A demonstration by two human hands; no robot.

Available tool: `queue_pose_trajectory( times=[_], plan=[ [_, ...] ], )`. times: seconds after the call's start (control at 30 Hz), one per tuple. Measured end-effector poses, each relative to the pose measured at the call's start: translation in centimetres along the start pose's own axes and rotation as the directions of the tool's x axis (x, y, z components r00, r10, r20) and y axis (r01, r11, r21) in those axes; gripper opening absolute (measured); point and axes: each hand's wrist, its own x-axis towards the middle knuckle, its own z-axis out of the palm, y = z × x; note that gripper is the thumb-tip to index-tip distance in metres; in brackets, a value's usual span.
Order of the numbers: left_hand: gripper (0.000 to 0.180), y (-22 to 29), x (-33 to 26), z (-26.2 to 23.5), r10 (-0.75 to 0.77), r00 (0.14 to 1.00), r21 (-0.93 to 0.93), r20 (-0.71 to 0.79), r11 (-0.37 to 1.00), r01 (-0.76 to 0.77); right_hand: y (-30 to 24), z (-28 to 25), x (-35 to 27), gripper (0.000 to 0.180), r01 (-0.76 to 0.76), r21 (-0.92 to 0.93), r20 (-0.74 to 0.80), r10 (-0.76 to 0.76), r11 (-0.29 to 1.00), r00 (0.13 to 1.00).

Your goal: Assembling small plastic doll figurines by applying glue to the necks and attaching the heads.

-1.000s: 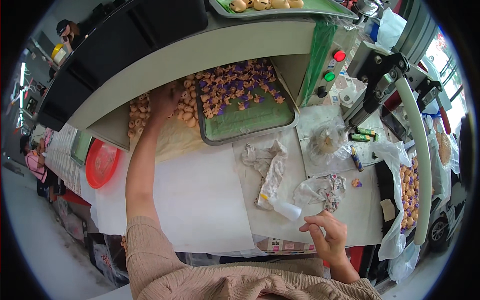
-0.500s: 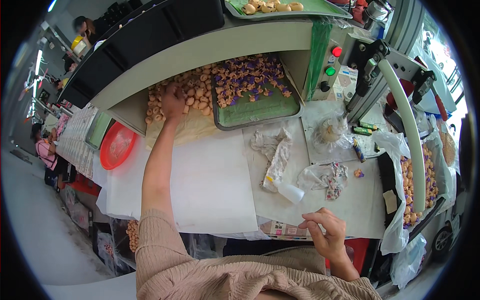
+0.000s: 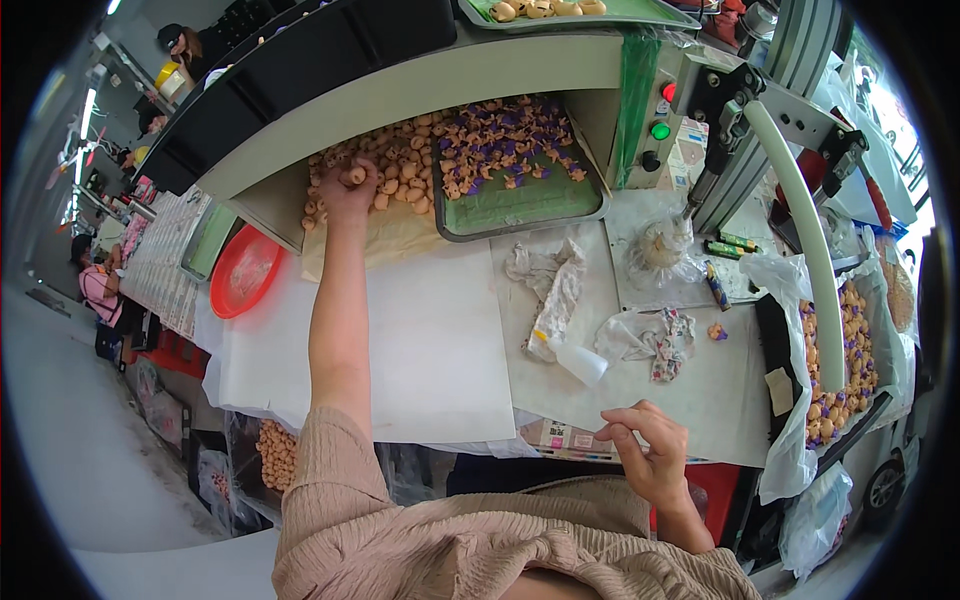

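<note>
My left hand (image 3: 347, 192) reaches into the wide shelf opening. Its fingers are closed round a hollow tan toy head (image 3: 357, 175), in the midst of a heap of similar tan heads (image 3: 405, 165) lying on a yellowish cloth (image 3: 390, 232). Beside the heap sits a green-lined tray (image 3: 500, 212) carrying many small tan-and-purple toy figures (image 3: 500, 150). My right hand (image 3: 655, 450) hovers over the table's front edge, fingers loosely bent with the thumb apart and nothing visible in them. A white squeeze bottle with a yellow tip (image 3: 580, 362) lies nearest to it.
A red basin (image 3: 246, 272) is at the left. Crumpled cloths (image 3: 555, 285) and a bag-wrapped jar (image 3: 662, 245) lie right of centre. A press with a long pale lever (image 3: 815, 235) stands at the right, above a lined crate (image 3: 785, 400) of toy parts. Other people are at the far left.
My left hand has turned over among the heads, and one head now shows in its fingers. My right hand stays nearly as it was. The whole view has shifted slightly.
</note>
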Motion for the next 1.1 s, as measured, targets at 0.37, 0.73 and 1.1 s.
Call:
queue_pose_trajectory(
  times=[0.37, 0.73, 1.1],
  plan=[
    [0.031, -5.2, -12.7, -2.7, -0.475, 0.849, 0.615, 0.232, 0.748, 0.25, 4.0, 0.6, 0.7, 0.018, -0.086, -0.168, -0.093, 0.071, 0.982, 0.993],
    [0.029, -8.4, -25.9, -10.6, -0.749, 0.622, 0.185, 0.227, 0.66, 0.728, 8.0, 6.1, 2.5, 0.035, -0.057, -0.424, 0.08, 0.1, 0.904, 0.992],
    [0.03, -11.6, -30.2, -14.9, -0.756, 0.616, -0.049, 0.219, 0.622, 0.781, 8.0, 4.5, -0.6, 0.037, -0.335, 0.122, -0.063, 0.344, 0.934, 0.937]
  ],
)
